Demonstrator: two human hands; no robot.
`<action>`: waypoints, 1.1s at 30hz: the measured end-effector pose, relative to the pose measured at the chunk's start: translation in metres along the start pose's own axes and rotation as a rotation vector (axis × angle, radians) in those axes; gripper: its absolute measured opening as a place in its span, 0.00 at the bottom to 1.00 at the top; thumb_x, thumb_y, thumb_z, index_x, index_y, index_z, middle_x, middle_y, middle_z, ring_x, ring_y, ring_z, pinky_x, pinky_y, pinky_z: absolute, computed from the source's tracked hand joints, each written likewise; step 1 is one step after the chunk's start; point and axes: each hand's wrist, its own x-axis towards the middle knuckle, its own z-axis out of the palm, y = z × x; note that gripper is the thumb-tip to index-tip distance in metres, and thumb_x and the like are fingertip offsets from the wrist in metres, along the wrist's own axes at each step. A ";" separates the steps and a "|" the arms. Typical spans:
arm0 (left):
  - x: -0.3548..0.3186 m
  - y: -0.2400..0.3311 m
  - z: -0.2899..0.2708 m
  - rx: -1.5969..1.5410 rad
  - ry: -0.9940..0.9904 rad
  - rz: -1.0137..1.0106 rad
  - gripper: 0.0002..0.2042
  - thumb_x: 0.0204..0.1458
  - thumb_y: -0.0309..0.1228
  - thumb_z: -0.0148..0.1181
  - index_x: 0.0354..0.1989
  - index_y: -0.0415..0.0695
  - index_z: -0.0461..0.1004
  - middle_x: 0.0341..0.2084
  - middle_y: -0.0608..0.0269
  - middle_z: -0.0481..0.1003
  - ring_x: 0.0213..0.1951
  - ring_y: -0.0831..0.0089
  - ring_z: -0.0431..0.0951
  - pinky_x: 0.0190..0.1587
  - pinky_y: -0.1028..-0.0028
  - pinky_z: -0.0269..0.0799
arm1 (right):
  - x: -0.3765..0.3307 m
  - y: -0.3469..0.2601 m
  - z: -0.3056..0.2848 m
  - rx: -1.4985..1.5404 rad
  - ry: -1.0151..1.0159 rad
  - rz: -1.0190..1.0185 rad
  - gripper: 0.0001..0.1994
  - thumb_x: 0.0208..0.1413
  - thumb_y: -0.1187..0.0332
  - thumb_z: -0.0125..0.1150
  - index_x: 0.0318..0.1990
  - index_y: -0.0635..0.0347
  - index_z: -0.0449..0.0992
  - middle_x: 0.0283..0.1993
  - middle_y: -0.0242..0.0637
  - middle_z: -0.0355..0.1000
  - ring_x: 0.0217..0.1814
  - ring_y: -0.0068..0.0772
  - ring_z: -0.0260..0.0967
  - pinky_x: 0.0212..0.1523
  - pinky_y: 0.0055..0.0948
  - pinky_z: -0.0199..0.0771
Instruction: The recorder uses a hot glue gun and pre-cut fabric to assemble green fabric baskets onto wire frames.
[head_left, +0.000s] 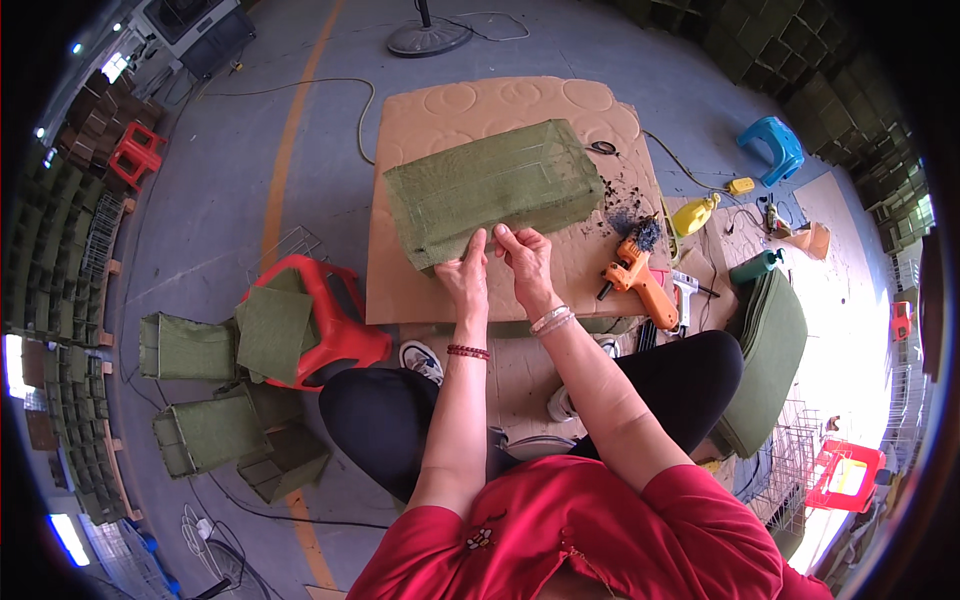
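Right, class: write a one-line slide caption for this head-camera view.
Both hands, left hand and right hand, pinch the near edge of a green felt-covered box on a cardboard sheet, orange glue gun nearby.

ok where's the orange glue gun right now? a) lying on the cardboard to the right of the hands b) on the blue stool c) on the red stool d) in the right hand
a: the orange glue gun lies on the cardboard sheet, right of both hands, which pinch the green fabric-covered box edge: left hand, right hand.

Felt-covered box [495,185] on cardboard sheet [440,290]; glue gun [635,278] right; stool [325,325] left.
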 end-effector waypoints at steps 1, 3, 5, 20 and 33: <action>0.000 0.000 -0.002 0.000 -0.001 0.003 0.10 0.52 0.31 0.69 0.25 0.42 0.74 0.15 0.74 0.68 0.15 0.88 0.61 0.16 0.82 0.51 | -0.002 -0.003 0.000 0.036 -0.017 0.036 0.10 0.54 0.67 0.69 0.24 0.60 0.78 0.20 0.30 0.73 0.19 0.13 0.59 0.20 0.17 0.51; -0.001 0.002 -0.004 0.022 -0.008 0.015 0.09 0.52 0.31 0.68 0.27 0.41 0.74 0.15 0.74 0.68 0.15 0.87 0.62 0.16 0.83 0.52 | -0.001 -0.005 -0.006 0.074 -0.031 0.063 0.10 0.54 0.66 0.69 0.24 0.59 0.78 0.19 0.30 0.73 0.18 0.13 0.58 0.19 0.17 0.50; -0.002 0.005 0.000 0.008 -0.014 0.013 0.08 0.53 0.30 0.67 0.28 0.42 0.74 0.17 0.74 0.69 0.15 0.87 0.63 0.15 0.83 0.53 | 0.005 -0.004 -0.019 0.172 -0.004 0.062 0.11 0.56 0.65 0.67 0.24 0.57 0.76 0.21 0.29 0.72 0.17 0.12 0.55 0.18 0.15 0.48; -0.009 0.001 0.020 -0.019 -0.108 -0.055 0.11 0.55 0.32 0.66 0.23 0.43 0.73 0.14 0.73 0.69 0.14 0.86 0.63 0.15 0.82 0.54 | 0.013 -0.011 -0.017 0.127 0.011 -0.022 0.11 0.56 0.64 0.67 0.24 0.56 0.77 0.20 0.31 0.74 0.15 0.10 0.50 0.16 0.16 0.44; -0.004 -0.013 0.015 0.025 -0.114 0.022 0.11 0.54 0.35 0.67 0.25 0.46 0.73 0.14 0.74 0.67 0.15 0.86 0.62 0.16 0.83 0.53 | 0.022 -0.014 -0.036 0.139 0.075 -0.022 0.12 0.55 0.65 0.69 0.23 0.54 0.73 0.21 0.31 0.72 0.17 0.12 0.55 0.19 0.16 0.49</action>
